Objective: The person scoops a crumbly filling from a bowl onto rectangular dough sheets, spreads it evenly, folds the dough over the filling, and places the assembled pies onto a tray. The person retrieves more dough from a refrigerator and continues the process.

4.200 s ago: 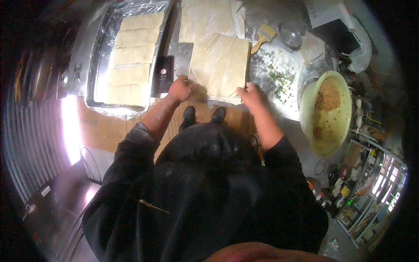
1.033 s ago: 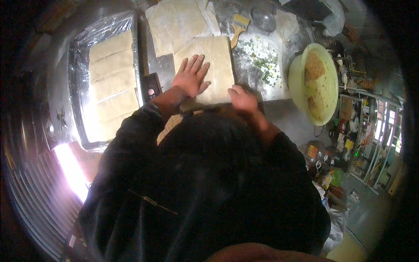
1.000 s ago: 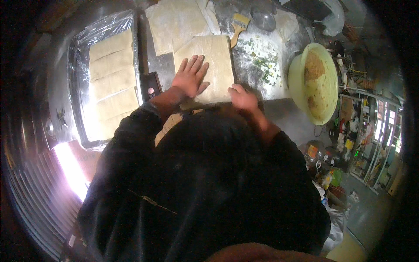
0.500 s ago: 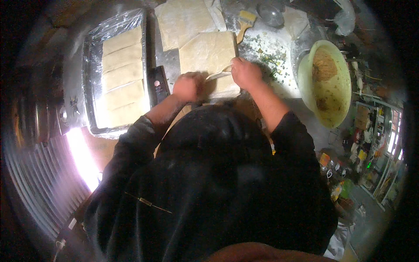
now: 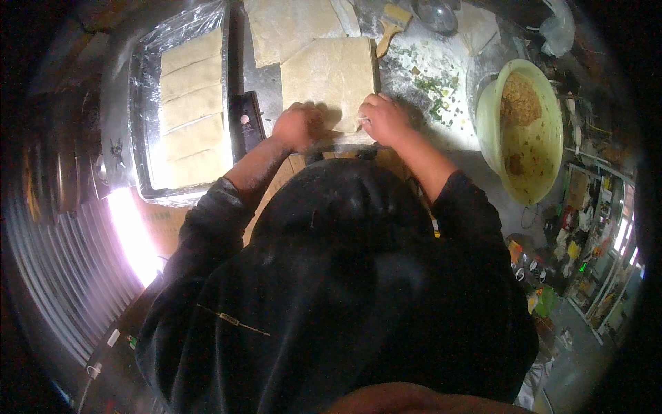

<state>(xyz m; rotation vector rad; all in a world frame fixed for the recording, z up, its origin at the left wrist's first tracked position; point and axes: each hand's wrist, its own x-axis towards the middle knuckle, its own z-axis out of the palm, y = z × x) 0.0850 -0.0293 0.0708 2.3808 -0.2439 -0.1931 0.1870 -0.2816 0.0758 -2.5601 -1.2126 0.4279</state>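
Observation:
A square, floury dough sheet [image 5: 328,74] lies on the table in front of me. My left hand [image 5: 298,127] is closed at its near left corner, the fingers curled and partly hidden. My right hand [image 5: 385,119] pinches the near right corner, where a small pale bit of dough shows between thumb and fingers. Between the hands, the near edge of the sheet looks folded or rolled over. More dough sheets [image 5: 293,31] lie flat just behind this one.
At left, a plastic-lined tray [image 5: 143,117] holds several dough strips, with a dark phone-like object [image 5: 247,119] beside it. Rightward are a brush [image 5: 392,29], flour with chopped greens [image 5: 436,93], a metal bowl [image 5: 436,15] and a pale green basin [image 5: 531,155] containing brown filling.
The dough edge held up between my hands has come down onto the sheet. My right hand has turned inward and lower on its corner; the left hand stays nearly in place.

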